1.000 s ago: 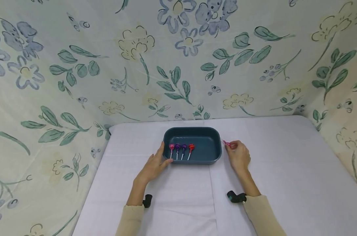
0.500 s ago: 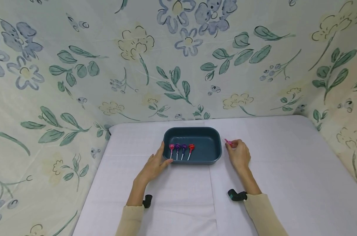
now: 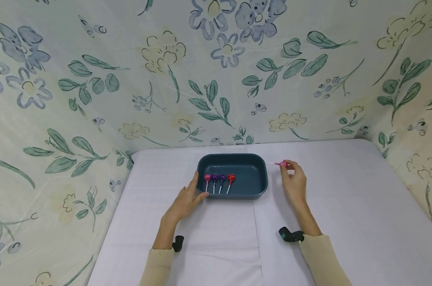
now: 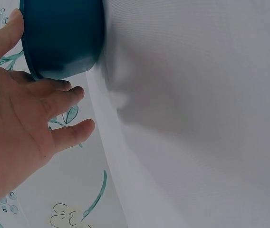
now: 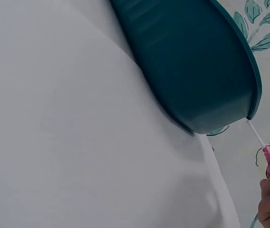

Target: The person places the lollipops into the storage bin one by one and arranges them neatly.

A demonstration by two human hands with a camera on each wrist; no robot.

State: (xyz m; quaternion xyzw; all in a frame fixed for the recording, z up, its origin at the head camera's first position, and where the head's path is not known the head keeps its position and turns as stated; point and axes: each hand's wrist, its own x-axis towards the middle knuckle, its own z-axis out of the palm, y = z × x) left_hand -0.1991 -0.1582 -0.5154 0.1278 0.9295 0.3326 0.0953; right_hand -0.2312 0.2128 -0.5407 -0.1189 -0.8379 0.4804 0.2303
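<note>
A dark teal rectangular tray (image 3: 249, 176) stands on the white cloth. In its left half lie a pink lollipop (image 3: 207, 177), two purple lollipops (image 3: 215, 178) and a red lollipop (image 3: 231, 177), side by side with sticks toward the near rim. My left hand (image 3: 185, 201) rests against the tray's near left corner, thumb at the near side and fingers spread along the left side. Just right of the tray, my right hand (image 3: 294, 182) pinches another pink lollipop (image 3: 282, 163) by its wrapped head. Its white stick (image 5: 255, 132) points left toward the tray's right rim.
White cloth (image 3: 344, 206) covers the table around the tray. Behind and at both sides hangs a floral curtain (image 3: 209, 79). A dark wrist camera sits on each wrist, the right camera (image 3: 290, 235) jutting inward.
My right hand has moved slightly away and to the right, and the lollipop in it now lies level, stick to the left. The left hand and tray have stayed put.
</note>
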